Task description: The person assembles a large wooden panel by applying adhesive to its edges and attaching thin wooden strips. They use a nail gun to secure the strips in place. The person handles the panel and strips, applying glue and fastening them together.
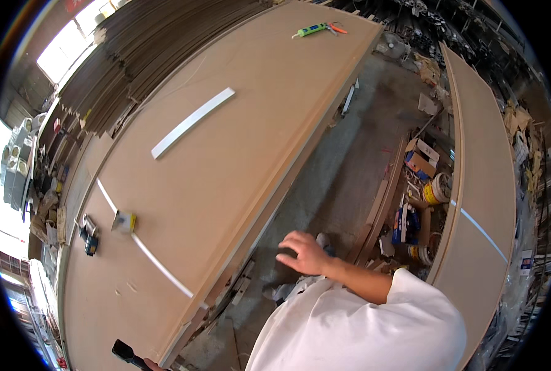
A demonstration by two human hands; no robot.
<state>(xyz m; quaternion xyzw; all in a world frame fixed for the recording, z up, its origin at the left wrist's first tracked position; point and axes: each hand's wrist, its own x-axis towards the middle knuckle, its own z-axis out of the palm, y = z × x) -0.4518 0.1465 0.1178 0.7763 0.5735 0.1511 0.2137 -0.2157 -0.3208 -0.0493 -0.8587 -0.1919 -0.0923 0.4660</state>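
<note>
My right hand (306, 255) hangs in the air beside the near long edge of a big brown board table (251, 142). Its fingers are loosely curved and apart, with nothing in them. At the lower left, only a bit of my left hand (153, 365) shows, closed on a black tool (123, 351) with a wide, flat end; its exact kind is unclear. The tool is over the table's near corner. A white strip (163, 267) crosses the board, and a small box with yellow on it (124, 222) sits over this strip.
A pale metal bar (192, 123) lies mid-board. A green caulking gun (312, 29) with an orange handle rests at the far end, a cordless drill (89, 236) at the left edge. Right of the aisle are cardboard boxes (421, 157), buckets (437, 188) and another long board (482, 142).
</note>
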